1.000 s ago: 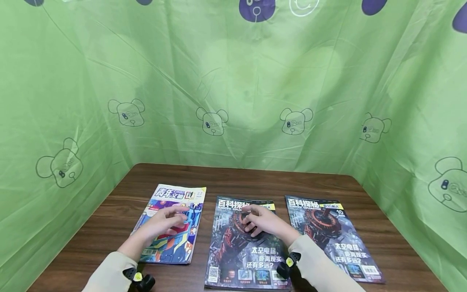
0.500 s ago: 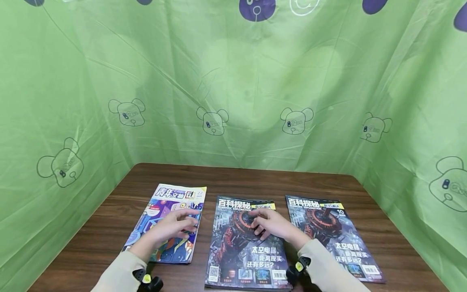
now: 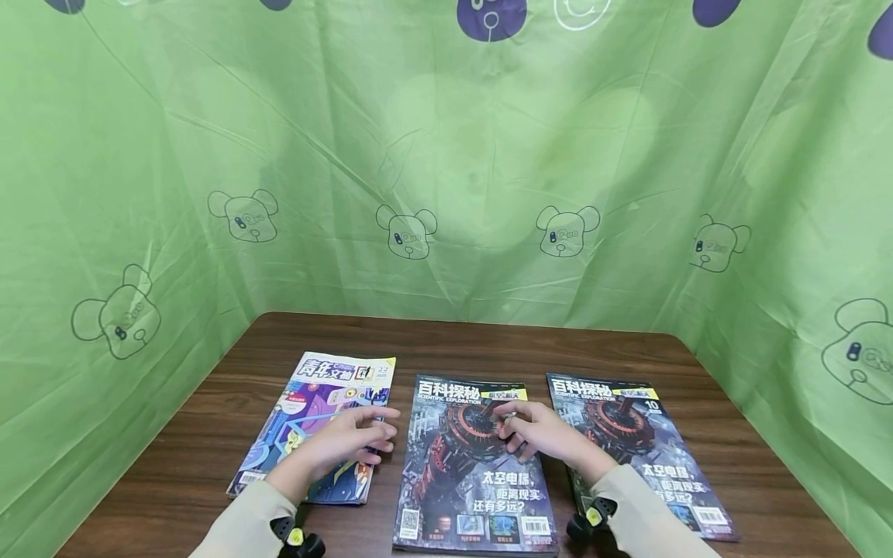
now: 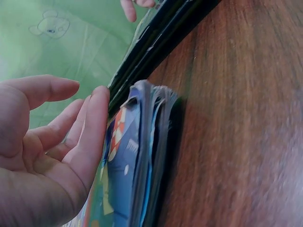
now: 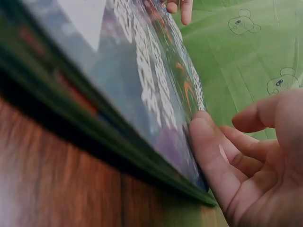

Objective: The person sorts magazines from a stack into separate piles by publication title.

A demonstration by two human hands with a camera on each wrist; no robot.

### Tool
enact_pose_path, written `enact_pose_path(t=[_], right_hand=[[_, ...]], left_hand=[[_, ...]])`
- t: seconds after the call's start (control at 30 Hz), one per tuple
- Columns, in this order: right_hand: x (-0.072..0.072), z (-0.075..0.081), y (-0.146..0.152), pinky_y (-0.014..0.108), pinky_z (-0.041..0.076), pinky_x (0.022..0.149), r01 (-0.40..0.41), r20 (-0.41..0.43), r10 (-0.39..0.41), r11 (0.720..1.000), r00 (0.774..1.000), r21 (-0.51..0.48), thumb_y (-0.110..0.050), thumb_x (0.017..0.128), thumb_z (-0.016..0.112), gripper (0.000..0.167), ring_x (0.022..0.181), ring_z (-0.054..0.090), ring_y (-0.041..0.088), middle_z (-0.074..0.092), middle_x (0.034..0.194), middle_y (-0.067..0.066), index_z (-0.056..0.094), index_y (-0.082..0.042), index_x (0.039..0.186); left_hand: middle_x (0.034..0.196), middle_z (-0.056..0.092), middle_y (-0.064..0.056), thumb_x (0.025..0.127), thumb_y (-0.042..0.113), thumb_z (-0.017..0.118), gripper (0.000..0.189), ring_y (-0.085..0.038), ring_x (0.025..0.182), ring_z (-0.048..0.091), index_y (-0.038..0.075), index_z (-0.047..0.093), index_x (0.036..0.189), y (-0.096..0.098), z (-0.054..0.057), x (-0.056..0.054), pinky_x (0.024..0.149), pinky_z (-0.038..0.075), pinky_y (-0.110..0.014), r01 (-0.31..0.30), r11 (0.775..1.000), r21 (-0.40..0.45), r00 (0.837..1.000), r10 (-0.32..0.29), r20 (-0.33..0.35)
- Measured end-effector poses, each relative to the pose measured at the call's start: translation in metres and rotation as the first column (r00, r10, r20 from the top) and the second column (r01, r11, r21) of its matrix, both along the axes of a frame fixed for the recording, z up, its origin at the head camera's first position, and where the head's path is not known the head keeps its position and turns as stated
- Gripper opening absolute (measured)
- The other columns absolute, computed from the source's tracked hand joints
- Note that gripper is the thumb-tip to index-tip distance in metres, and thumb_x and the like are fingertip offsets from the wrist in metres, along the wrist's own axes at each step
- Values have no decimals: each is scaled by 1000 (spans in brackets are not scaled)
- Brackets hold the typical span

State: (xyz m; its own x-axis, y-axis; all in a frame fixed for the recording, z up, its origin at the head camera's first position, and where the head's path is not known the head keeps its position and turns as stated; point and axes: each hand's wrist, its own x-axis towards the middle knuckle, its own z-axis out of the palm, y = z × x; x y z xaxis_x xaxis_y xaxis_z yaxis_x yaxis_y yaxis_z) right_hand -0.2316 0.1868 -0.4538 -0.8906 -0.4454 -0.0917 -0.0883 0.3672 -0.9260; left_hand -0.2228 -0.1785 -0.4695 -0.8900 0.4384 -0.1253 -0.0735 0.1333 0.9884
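Your left hand is over a colourful magazine, your right hand over the middle dark magazine, the fingers of both relaxed and parted.

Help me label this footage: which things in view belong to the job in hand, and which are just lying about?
Likely the job:
purple-and-blue illustrated magazine
middle Scientific Exploration magazine
perhaps rightmost Scientific Exploration magazine

Just there:
woodgrain table
green bear-print fabric
left wrist camera
right wrist camera
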Motion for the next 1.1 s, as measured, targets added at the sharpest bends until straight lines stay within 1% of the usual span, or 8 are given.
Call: enact_pose_path(t=[0.2,0.43,0.53,0.73,0.93,1.1], right_hand=[[4,-1,12,36,56,51,10,2,-10,1000,1000,-3,-8,101,48,41,72,65,25,66,97,13,50,9,138],[7,-1,27,34,56,51,16,-9,-16,1000,1000,8,-9,101,48,41,71,62,23,65,97,15,50,7,138],[9,-3,32,34,56,51,24,-2,-24,1000,1000,17,-10,101,48,40,69,62,22,64,97,15,50,6,138],[14,-1,39,35,57,52,49,11,-49,998,999,31,-11,102,47,40,71,62,22,63,96,14,50,6,138],[18,-3,44,39,58,55,67,24,-67,998,997,19,-10,101,48,42,73,63,25,60,97,14,45,9,139],[19,-3,47,44,59,58,60,47,-60,998,997,18,-11,102,49,46,74,66,29,60,98,17,40,11,142]], left_hand=[[114,64,-17,98,16,62,53,-29,100,67,-8,45,143,6,-2,-1,80,60,-42,19,1000,14,999,-19,25],[121,64,-16,99,19,62,58,-32,101,69,-7,41,147,10,0,-1,80,60,-44,45,999,21,998,-46,38],[121,65,-15,100,20,62,59,-32,100,69,-7,40,148,10,0,0,79,60,-44,56,998,16,997,-57,44],[120,65,-15,100,20,62,59,-31,99,69,-7,41,147,11,-1,1,79,60,-43,54,999,4,997,-54,46],[122,64,-15,100,19,62,56,-29,99,69,-7,44,146,14,-1,2,78,61,-43,52,999,-5,998,-51,39],[124,64,-15,99,18,62,55,-29,99,69,-8,45,144,14,-2,2,78,61,-42,48,999,-8,998,-47,41]])
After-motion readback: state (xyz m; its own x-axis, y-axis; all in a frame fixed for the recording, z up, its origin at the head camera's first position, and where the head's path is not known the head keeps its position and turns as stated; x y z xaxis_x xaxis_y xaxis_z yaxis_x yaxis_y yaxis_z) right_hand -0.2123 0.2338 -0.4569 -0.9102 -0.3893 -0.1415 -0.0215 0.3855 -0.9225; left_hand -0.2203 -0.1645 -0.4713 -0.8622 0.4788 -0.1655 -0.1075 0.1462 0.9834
